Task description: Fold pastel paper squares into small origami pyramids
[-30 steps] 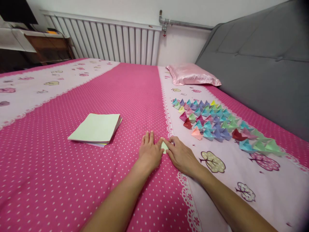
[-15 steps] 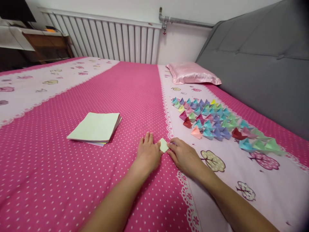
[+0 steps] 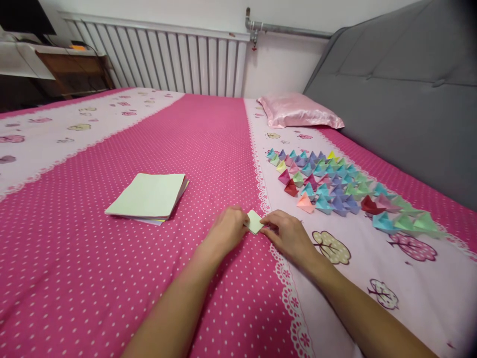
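A small folded square of pale green paper [image 3: 255,222] is held between my two hands, turned like a diamond just above or on the bedspread. My left hand [image 3: 231,224] has its fingers curled and pinches the paper's left corner. At the right corner, the thumb and fingertips of my right hand [image 3: 286,233] grip it. To the left lies a stack of square paper sheets [image 3: 149,195], a pale green one on top. Several rows of folded paper boats [image 3: 323,188] in many colours stand to the right.
A pink dotted bedspread [image 3: 208,134] with pale printed bands covers the bed. A pink satin pillow [image 3: 298,110] lies at the back, beside a grey padded headboard [image 3: 402,79]. Behind the bed are a white radiator [image 3: 167,54] and a pipe with a red valve [image 3: 254,42].
My left hand's fingers, stretched out flat before, are now curled in to pinch the paper. The paper looks slightly raised on its left side. My right hand still grips its corner.
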The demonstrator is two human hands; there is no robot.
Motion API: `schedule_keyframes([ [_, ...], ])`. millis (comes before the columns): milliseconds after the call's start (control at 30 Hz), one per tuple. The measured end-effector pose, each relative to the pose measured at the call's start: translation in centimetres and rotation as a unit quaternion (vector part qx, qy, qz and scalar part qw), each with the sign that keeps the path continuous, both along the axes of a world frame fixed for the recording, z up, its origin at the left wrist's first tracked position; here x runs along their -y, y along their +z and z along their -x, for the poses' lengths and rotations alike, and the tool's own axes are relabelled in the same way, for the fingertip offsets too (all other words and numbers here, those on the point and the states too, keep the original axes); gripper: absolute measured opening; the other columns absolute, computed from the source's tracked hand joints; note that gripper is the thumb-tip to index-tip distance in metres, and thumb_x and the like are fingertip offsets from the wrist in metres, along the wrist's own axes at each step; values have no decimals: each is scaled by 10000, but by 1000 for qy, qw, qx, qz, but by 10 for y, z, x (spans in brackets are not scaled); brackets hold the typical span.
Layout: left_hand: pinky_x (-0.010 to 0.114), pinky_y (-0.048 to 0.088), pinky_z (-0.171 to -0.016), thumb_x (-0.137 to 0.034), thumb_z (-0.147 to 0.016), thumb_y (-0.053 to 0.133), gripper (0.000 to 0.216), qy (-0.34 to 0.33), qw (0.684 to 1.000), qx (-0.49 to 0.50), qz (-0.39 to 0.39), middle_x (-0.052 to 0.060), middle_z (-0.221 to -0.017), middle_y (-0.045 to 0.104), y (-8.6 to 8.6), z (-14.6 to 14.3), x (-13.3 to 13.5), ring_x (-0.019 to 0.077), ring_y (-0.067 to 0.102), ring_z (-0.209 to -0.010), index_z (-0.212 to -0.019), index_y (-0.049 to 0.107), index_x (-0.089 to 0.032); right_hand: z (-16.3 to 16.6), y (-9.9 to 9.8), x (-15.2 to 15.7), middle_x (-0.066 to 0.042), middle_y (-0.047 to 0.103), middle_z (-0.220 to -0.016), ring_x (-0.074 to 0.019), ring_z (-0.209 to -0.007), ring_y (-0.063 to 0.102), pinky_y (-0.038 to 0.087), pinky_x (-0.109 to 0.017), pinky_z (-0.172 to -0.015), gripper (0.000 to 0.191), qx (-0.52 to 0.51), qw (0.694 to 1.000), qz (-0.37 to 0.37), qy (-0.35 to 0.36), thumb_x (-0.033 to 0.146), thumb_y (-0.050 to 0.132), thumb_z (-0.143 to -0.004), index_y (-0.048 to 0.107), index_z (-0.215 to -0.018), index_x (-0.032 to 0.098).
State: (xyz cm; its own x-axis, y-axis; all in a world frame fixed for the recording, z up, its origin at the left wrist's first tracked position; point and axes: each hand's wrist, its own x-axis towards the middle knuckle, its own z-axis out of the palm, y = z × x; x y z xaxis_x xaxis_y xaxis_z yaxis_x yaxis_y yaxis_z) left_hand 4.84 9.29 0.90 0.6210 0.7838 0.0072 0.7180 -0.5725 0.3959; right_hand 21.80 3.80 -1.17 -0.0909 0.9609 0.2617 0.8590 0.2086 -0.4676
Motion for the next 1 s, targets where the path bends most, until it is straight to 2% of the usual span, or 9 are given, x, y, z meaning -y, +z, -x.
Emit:
schedule_keyframes([
  [267, 259, 425, -703, -100, -741, 512, 210, -10, 999, 30, 11, 65, -795, 630, -1, 1, -4, 164, 571, -759, -813, 700, -158, -2, -1, -5, -36, 640, -797, -150, -703, 588, 457, -271, -672, 135, -74, 997, 36, -8, 184, 607, -752, 684, -863, 174],
  [467, 252, 412, -672, -147, -767, 505, 187, 6, 999, 25, 20, 62, -754, 638, -3, 0, -5, 163, 575, -737, -739, 689, -168, -2, -4, -6, -31, 659, -766, -152, -675, 591, 445, -264, -632, 140, -90, 995, 23, -20, 233, 575, -784, 702, -821, 188],
  [700, 278, 417, -660, -193, -823, 442, 243, 79, 997, 10, 15, 96, -768, 681, -6, -8, -5, 188, 611, -720, -757, 673, -153, -1, -7, -9, -27, 672, -735, -159, -643, 589, 420, -271, -608, 169, -72, 996, 8, -50, 244, 529, -805, 688, -771, 198],
  [900, 322, 440, -717, -174, -813, 416, 271, 153, 988, 0, 4, 142, -878, 693, -9, -18, -1, 238, 633, -818, -957, 640, -124, 1, -10, -11, 9, 672, -735, -148, -630, 603, 430, -256, -593, 167, -118, 990, 12, -72, 237, 545, -774, 625, -920, 218],
  [1000, 334, 439, -725, -157, -801, 407, 294, 169, 986, -2, 1, 159, -885, 690, -10, -21, 0, 248, 634, -808, -956, 654, -116, 2, -11, -11, 17, 658, -728, -144, -628, 592, 421, -249, -585, 158, -112, 991, 6, -67, 229, 537, -776, 619, -912, 227],
])
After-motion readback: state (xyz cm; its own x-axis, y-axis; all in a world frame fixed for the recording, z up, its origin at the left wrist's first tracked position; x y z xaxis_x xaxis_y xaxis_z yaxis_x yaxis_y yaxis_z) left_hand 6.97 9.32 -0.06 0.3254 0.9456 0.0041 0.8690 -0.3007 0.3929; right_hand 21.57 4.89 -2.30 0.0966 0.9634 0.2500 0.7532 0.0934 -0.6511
